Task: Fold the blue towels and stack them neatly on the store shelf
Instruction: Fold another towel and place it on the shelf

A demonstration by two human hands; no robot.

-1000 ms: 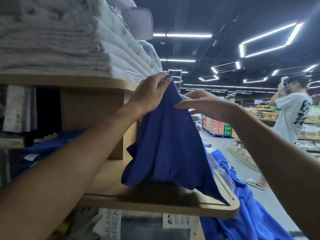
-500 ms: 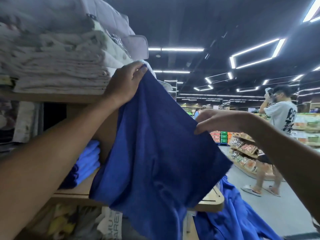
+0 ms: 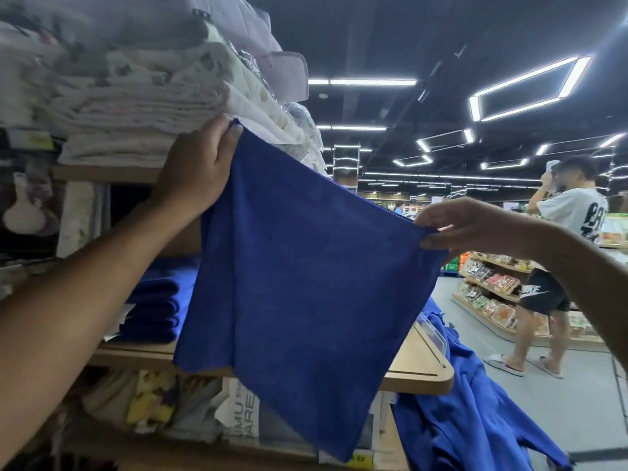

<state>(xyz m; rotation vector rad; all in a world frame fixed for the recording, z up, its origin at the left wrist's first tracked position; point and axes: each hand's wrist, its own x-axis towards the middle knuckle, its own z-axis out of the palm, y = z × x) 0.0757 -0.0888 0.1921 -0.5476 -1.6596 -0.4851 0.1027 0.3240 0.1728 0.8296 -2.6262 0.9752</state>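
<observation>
Head: left hand [image 3: 193, 175], right hand [image 3: 469, 226] pinch blue towel [image 3: 306, 283]; package [image 3: 242, 414]: "MU", "ARE".

royal blue towel [image 3: 306, 283], white linens [image 3: 136, 107], tan shelf [image 3: 418, 372]

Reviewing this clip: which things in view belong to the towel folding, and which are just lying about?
Job: blue towel, held at its top corners by left hand and right hand; folded blue stack; wooden shelf; loose blue heap.
Just about: white linens above; packaged goods below; shopper in the aisle.
</observation>
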